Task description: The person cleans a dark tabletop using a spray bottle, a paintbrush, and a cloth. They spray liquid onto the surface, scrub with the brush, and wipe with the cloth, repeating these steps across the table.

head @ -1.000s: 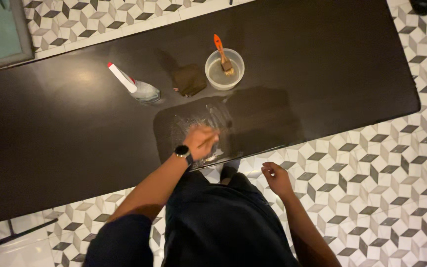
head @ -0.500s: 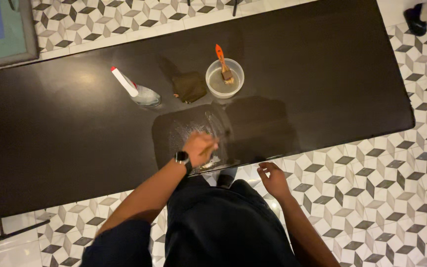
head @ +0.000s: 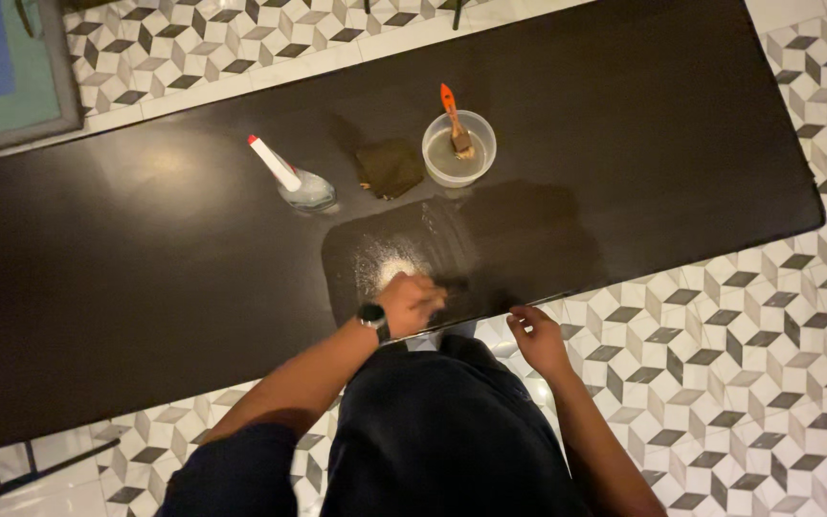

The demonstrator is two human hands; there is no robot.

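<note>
Nearest, the right hand (head: pixel 534 337) hangs just off the edge of the long dark wooden table (head: pixel 145 239), fingers loosely curled, holding nothing. The left hand (head: pixel 412 303), with a black wristwatch (head: pixel 372 316), is closed on a small dark tool, probably a scraper or brush, pressed to the wet glossy patch (head: pixel 452 244). The step looks like working that patch; continuing calls for steady strokes. Beyond stand a brown cloth (head: pixel 390 168), a clear plastic tub (head: pixel 458 150) holding an orange-handled brush (head: pixel 454 117), and a white-nozzled bottle (head: pixel 291 177).

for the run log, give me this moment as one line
left hand: rubbing wet patch | right hand: at table edge, empty | bowl with brush: behind
</note>
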